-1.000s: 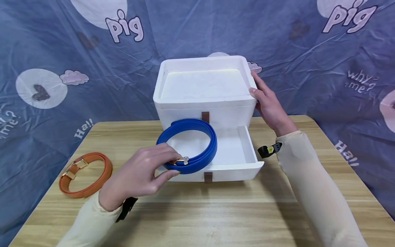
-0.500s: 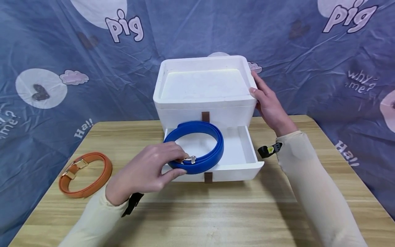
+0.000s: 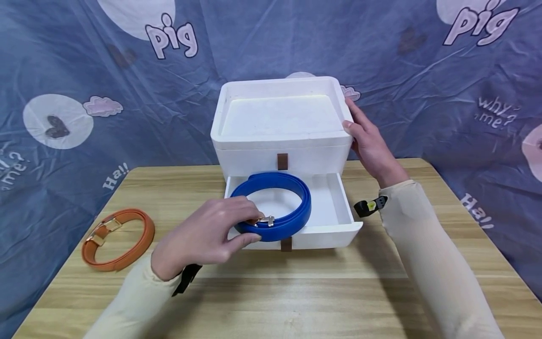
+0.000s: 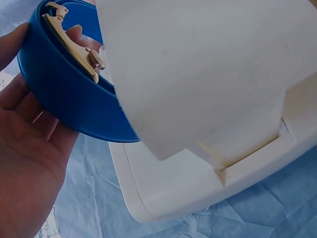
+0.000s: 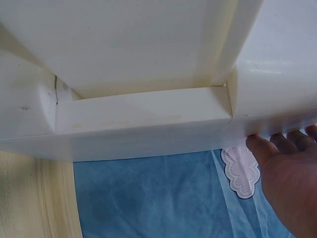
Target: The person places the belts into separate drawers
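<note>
In the head view my left hand (image 3: 207, 230) pinches a coiled blue belt (image 3: 292, 221) near its gold-coloured buckle (image 3: 266, 220), thumb outside the coil. The belt hangs over the pulled-out lower drawer (image 3: 328, 202) of a white drawer box (image 3: 281, 139), overlapping the drawer's front. The left wrist view shows the blue belt (image 4: 74, 109) close to the white drawer front (image 4: 208, 64), with fingers around its lower side. My right hand (image 3: 372, 148) rests against the box's upper right side, thumb near the front corner. In the right wrist view its fingers (image 5: 265, 148) touch the white side wall.
A coiled orange belt (image 3: 146, 235) with gold-coloured buckle parts lies on the wooden table (image 3: 271, 301) at the left. The box's upper drawer with its brown tab (image 3: 282, 161) is closed. A blue printed cloth (image 3: 254, 37) hangs behind the table.
My left hand has carried the blue belt to the right and slightly down, further over the drawer. The right hand stays at the box's side, and the orange belt has not moved.
</note>
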`<action>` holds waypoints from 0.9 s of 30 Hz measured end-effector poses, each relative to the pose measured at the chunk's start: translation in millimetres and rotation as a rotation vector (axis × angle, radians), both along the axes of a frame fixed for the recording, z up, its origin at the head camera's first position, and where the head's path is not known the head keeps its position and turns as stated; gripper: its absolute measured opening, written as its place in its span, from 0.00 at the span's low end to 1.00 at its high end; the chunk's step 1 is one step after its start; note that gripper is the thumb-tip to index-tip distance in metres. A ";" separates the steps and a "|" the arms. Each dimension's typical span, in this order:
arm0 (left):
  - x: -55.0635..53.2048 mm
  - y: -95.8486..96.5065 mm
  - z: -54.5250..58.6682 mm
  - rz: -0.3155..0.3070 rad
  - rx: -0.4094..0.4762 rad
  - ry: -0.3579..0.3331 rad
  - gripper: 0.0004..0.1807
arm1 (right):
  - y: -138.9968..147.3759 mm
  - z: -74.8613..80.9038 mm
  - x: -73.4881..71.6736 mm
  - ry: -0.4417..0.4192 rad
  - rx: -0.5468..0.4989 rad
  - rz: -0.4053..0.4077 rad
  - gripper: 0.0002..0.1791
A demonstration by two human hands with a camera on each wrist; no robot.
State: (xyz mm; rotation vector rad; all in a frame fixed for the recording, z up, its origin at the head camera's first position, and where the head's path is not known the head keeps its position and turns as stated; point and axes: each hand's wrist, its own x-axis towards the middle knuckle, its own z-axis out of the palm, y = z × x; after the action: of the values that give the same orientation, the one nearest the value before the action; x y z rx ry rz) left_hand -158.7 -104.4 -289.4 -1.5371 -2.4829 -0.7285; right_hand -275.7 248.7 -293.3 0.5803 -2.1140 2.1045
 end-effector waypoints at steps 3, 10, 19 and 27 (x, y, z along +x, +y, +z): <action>-1.2 0.6 -0.9 0.006 -0.004 -0.003 0.08 | -0.2 -0.2 0.1 0.001 -0.002 0.002 0.34; -4.6 2.0 -0.8 0.021 -0.019 -0.002 0.09 | -0.2 -0.3 0.3 0.007 -0.004 0.006 0.34; -11.6 6.7 0.0 0.060 -0.078 -0.037 0.09 | -0.1 -1.1 0.2 0.010 -0.015 0.012 0.34; -20.2 9.3 -3.5 0.050 -0.085 -0.034 0.10 | -0.2 -0.3 0.4 0.005 -0.016 0.015 0.33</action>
State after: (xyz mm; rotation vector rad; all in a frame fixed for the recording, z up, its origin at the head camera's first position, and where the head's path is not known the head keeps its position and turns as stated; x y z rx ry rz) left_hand -178.9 -95.1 -292.9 -1.4954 -2.5991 -0.6552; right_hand -275.3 248.5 -293.6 0.6015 -2.0944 2.1235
